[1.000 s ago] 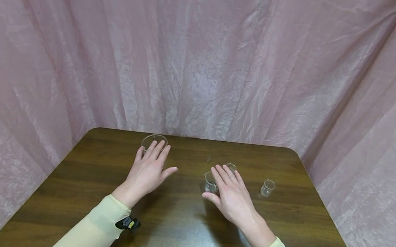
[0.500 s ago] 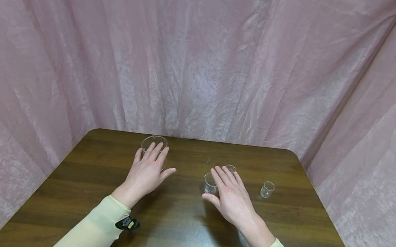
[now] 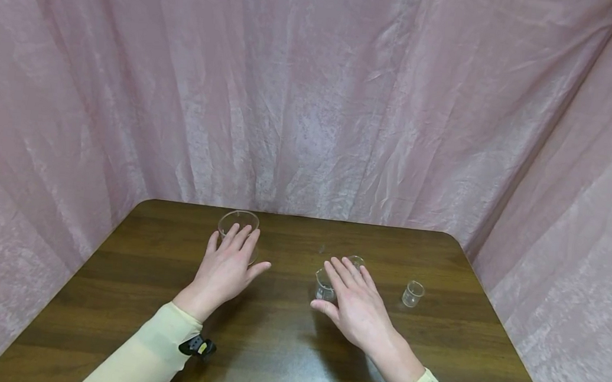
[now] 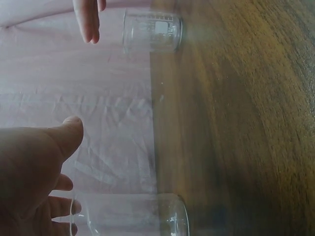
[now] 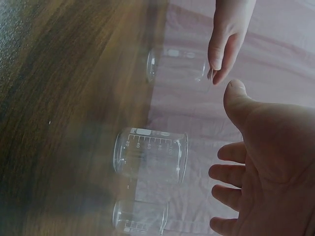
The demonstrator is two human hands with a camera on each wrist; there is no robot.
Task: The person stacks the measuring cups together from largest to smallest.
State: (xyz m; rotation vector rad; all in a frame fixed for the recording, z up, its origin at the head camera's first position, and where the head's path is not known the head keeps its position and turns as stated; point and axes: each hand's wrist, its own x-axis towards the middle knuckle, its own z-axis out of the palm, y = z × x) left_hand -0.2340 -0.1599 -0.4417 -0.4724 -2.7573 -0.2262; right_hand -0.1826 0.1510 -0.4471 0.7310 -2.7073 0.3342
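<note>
My left hand [image 3: 226, 268] hovers palm down with straight, spread fingers, its fingertips covering part of the large glass beaker [image 3: 239, 219]. In the left wrist view that beaker [image 4: 133, 216] stands upright just beyond the fingers, and I cannot tell whether they touch it. My right hand [image 3: 359, 307] is likewise stretched out above the table, holding nothing. By its thumb and index finger stands a medium beaker [image 3: 325, 287]; the right wrist view shows white graduations on this beaker [image 5: 152, 155], apart from the fingers. A smaller beaker [image 3: 357, 261] is mostly hidden behind the right fingers.
The smallest beaker [image 3: 413, 294] stands to the right of my right hand. Everything rests on a brown wooden table [image 3: 285, 337] with rounded far corners. Pink curtains [image 3: 312, 97] hang behind and at both sides.
The head view has tilted slightly, so the table and beakers sit a little lower. My left hand has drawn back a touch from the large beaker's rim. The right hand is nearly still.
</note>
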